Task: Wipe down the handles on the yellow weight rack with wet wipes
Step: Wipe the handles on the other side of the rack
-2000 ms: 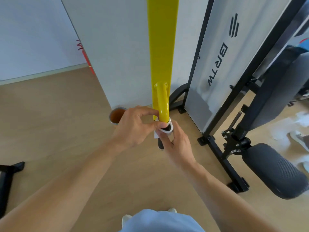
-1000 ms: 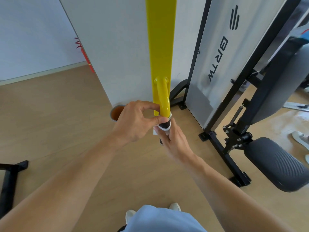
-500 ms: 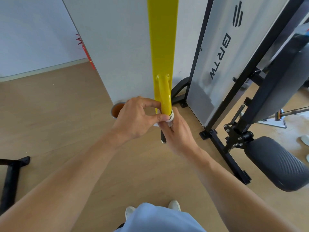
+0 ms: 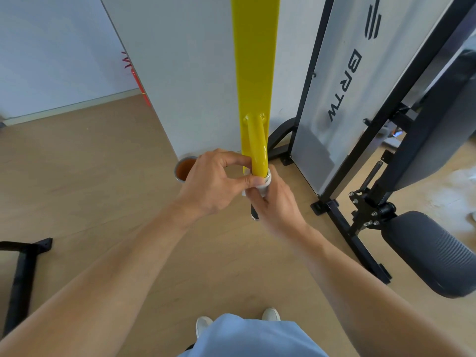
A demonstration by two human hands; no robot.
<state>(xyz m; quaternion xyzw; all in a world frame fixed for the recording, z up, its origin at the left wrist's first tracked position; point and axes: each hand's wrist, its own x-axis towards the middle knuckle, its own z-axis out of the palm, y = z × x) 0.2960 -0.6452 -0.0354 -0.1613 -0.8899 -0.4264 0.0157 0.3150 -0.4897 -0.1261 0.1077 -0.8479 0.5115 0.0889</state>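
Observation:
The yellow rack upright runs down the middle of the view. A yellow handle peg sticks out of it toward me. A white wet wipe is wrapped round the peg's near end. My left hand pinches the wipe between thumb and forefinger from the left. My right hand curls round the wipe and the peg tip from below and right. A dark end pokes out under my right fingers; what it belongs to is hidden.
A metal cup with brown contents stands on the wooden floor left of the rack. A black-framed grey panel and a padded bench roller fill the right side. A black frame foot lies at the left edge.
Both hands have stayed on the peg's end with the wipe, shifting slightly as they work round it. The view has moved a little; the peg sits lower in frame.

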